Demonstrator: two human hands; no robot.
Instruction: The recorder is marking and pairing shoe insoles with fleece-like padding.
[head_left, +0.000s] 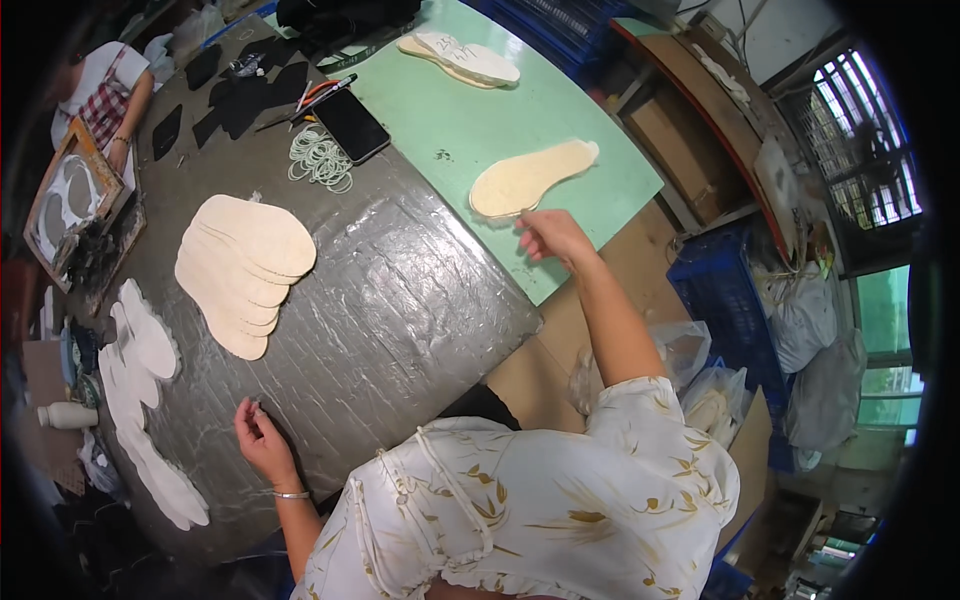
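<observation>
My right hand (556,240) reaches over the green tabletop, fingers curled, with the fingertips at the lower edge of a cream insole (530,178). That insole lies flat, and a thin, pale fringe shows along its edge. Above the near edge of the grey table, my left hand (264,445) has its fingers drawn together in a pinch. Something small and pale may be at its fingertips, too small to name. Farther up lies a fanned stack of several cream insoles (245,255). White insole-shaped pieces (140,390) overlap along the table's left side.
On the grey table (400,300) are a black phone (353,125), pale rubber bands (320,158), pens and black cut pieces (240,105). More insoles (460,60) lie at the green surface's far end. A person (105,95) sits far left beside a wooden frame (75,200). Blue crates (725,300) stand right.
</observation>
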